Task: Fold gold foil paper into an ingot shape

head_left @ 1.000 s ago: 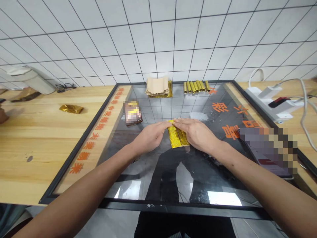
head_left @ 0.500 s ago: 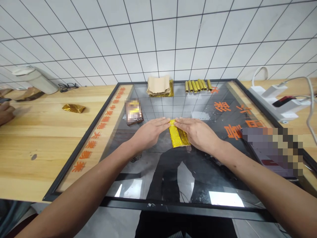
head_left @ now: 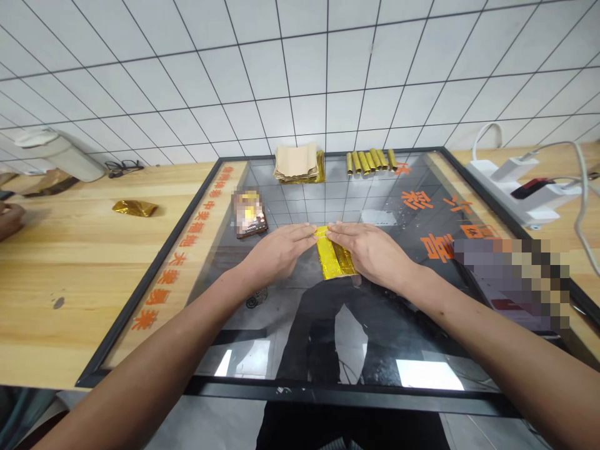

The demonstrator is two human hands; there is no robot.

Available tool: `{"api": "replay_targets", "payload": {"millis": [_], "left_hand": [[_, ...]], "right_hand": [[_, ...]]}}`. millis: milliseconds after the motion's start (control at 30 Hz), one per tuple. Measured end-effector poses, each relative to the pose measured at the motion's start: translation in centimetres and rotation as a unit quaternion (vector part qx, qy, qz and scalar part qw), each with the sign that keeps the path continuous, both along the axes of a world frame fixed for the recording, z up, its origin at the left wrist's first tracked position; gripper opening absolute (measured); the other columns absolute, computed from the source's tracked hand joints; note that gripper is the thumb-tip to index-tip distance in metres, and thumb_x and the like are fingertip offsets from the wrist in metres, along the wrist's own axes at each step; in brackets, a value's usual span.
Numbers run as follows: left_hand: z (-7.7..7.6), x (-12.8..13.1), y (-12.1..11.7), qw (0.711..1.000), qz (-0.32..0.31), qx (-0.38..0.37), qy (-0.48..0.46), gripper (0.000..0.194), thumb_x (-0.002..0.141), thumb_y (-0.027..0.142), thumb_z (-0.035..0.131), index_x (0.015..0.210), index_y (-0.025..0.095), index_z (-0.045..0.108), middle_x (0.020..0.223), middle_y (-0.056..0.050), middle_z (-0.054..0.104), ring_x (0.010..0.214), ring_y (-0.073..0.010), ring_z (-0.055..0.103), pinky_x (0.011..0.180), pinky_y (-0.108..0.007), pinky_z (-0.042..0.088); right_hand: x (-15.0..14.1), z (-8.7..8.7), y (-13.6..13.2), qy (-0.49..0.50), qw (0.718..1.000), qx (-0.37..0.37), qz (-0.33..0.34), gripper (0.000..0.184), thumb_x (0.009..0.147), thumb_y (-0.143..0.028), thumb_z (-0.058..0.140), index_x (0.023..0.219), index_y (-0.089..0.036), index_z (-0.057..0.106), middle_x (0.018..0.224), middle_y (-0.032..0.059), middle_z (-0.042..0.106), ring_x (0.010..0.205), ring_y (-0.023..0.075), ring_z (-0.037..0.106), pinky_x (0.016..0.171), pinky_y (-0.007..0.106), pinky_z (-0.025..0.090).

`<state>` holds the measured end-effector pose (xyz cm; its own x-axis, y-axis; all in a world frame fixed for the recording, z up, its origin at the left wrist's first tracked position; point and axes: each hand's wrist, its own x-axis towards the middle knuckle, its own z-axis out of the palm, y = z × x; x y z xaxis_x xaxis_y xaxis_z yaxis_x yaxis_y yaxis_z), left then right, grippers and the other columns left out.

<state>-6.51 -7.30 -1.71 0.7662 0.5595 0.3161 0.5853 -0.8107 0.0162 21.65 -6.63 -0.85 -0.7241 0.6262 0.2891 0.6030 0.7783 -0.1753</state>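
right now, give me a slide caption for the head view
Left hand and right hand at the gold sheet on glass, gold rolls and paper stack behind.

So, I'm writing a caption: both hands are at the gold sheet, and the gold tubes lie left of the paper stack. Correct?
Not quite: the gold tubes lie to the right of the paper stack, as the head view shows. The left hand and right hand are indeed at the gold sheet.

We count seven narrow golden tubes (head_left: 364,162), one bright golden folded foil piece (head_left: 332,257), and one pair of black-framed eyeglasses (head_left: 124,167).
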Motion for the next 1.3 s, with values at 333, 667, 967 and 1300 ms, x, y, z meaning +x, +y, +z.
{"api": "replay_targets", "payload": {"millis": [333,667,967,1300], "left_hand": [[1.1,1.7,-0.5,0.999,0.007,-0.028,-0.031,0.049,0.100,0.001,0.040,0.138,0.016,0.066,0.147,-0.013,0.069,0.136,-0.0238,0.068,0.114,-0.042,0.059],[0.8,1.8,-0.6,1.000,-0.009,-0.009,0.021,0.046,0.100,0.004,0.044,0.141,0.014,0.063,0.148,-0.016,0.067,0.139,-0.0277,0.064,0.118,-0.046,0.055],[0.5,1.8,-0.6,1.000,-0.019,-0.001,0.022,0.048,0.099,0.002,0.043,0.142,0.011,0.062,0.153,-0.018,0.064,0.143,-0.0288,0.063,0.119,-0.048,0.055],[0.6,2.0,-0.3,0.997,-0.068,0.009,0.022,0.054,0.098,0.000,0.045,0.148,0.011,0.061,0.154,-0.018,0.065,0.147,-0.0266,0.061,0.126,-0.048,0.050]], "right_hand": [[-0.1,0.5,-0.4,-0.007,1.000,-0.008,-0.003,0.051,0.101,-0.008,0.051,0.148,-0.016,0.067,0.155,0.0164,0.065,0.143,0.0307,0.063,0.119,0.050,0.052],[-0.1,0.7,-0.6,-0.056,0.998,0.034,-0.019,0.041,0.105,-0.014,0.049,0.142,-0.017,0.068,0.126,0.0135,0.069,0.108,0.0282,0.067,0.095,0.042,0.056],[0.1,1.0,-0.9,-0.050,0.998,0.027,-0.009,0.038,0.105,-0.013,0.049,0.135,-0.016,0.071,0.118,0.0129,0.071,0.108,0.0283,0.068,0.101,0.045,0.058],[0.6,1.0,-0.7,0.020,1.000,-0.017,0.008,0.051,0.097,-0.003,0.048,0.139,-0.019,0.073,0.137,0.0124,0.074,0.126,0.0269,0.071,0.113,0.046,0.057]]}}
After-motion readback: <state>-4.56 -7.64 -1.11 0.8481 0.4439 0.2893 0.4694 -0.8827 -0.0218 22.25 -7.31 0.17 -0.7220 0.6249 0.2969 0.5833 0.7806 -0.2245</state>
